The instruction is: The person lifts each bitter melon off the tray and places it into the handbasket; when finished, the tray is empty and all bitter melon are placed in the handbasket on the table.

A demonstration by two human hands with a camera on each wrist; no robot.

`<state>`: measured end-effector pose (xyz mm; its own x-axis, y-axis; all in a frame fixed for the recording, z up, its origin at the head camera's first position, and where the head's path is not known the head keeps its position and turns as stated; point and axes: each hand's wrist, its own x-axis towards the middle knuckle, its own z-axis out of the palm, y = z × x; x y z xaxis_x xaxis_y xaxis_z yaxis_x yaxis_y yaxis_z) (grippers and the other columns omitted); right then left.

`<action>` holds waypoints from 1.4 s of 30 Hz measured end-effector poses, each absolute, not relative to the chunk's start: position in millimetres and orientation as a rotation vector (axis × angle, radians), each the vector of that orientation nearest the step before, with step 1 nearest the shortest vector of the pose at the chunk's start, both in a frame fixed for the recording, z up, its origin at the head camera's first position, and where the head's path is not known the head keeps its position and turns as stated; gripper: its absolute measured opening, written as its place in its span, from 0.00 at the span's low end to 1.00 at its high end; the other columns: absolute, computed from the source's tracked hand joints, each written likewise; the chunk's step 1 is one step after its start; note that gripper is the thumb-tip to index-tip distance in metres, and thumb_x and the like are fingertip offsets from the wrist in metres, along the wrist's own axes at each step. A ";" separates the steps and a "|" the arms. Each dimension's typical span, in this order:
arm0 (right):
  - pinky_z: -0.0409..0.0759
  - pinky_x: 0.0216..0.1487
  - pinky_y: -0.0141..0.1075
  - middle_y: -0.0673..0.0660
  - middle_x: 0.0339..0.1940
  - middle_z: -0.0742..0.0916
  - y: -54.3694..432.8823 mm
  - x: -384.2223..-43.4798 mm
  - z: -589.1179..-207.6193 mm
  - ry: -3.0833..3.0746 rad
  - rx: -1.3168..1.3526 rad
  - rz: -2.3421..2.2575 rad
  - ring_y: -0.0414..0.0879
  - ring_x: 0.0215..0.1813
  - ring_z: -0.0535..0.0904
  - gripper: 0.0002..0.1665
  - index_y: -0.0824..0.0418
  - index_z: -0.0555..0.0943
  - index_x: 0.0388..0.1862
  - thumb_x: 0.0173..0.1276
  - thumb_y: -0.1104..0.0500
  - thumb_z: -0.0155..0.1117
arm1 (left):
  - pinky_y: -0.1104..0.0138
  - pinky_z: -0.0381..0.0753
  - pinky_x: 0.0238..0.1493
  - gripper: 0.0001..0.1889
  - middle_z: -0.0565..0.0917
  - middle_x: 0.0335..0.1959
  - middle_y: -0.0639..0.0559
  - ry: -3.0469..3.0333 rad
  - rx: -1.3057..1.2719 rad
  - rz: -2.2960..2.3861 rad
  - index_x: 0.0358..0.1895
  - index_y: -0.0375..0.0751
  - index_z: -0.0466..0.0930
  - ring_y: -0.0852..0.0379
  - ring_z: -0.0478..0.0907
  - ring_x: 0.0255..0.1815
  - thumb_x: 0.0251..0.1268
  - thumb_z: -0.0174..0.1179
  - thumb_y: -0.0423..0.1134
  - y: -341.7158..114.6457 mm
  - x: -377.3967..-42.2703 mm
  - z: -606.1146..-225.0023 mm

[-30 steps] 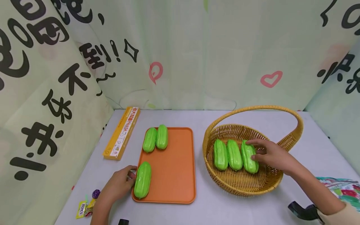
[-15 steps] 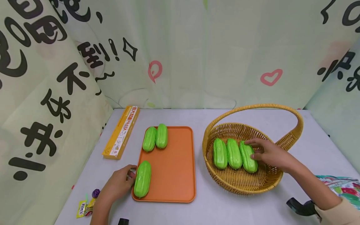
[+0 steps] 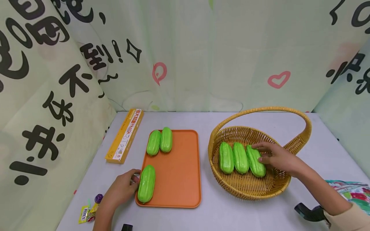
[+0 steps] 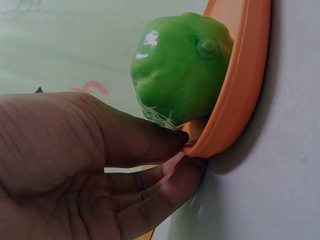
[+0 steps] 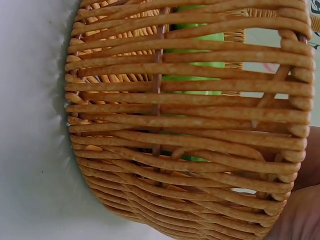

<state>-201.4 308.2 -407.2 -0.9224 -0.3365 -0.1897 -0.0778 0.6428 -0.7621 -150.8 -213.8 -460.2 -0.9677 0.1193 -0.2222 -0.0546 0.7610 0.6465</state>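
At the orange tray [image 3: 182, 179], my left hand [image 3: 122, 187] pinches the left rim. In the left wrist view, the thumb [image 4: 160, 137] lies over the rim and the fingers are under it. Beside it lies a ridged, shiny green gourd [image 3: 146, 184]; two more gourds [image 3: 160, 142] are at the tray's far left. My right hand [image 3: 278, 157] reaches into the wicker basket [image 3: 245, 191] and holds the rightmost green gourd [image 3: 255, 162] with thumb and fingertips. Two others [image 3: 233, 158] lie alongside it. The basket wall hides most of this hand in the right wrist view.
The basket's tall handle [image 3: 260, 110] arches over its far side. A yellow pasta box [image 3: 125, 136] lies left of the tray. Small wrapped candies [image 3: 88, 213] are near my left forearm, and a colourful package [image 3: 351, 192] sits at the right edge.
The gourd under my right hand has tilted slightly, its far end shifting left toward its neighbour. My left hand stays at the tray rim.
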 end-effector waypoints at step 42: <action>0.79 0.51 0.39 0.52 0.63 0.79 -12.7 -157.1 -467.4 2.160 -0.517 -1.734 0.49 0.61 0.77 0.31 0.53 0.75 0.67 0.65 0.56 0.71 | 0.59 0.76 0.37 0.19 0.79 0.33 0.52 2.719 0.081 0.972 0.60 0.30 0.75 0.56 0.73 0.33 0.66 0.57 0.27 -211.6 -149.5 -456.8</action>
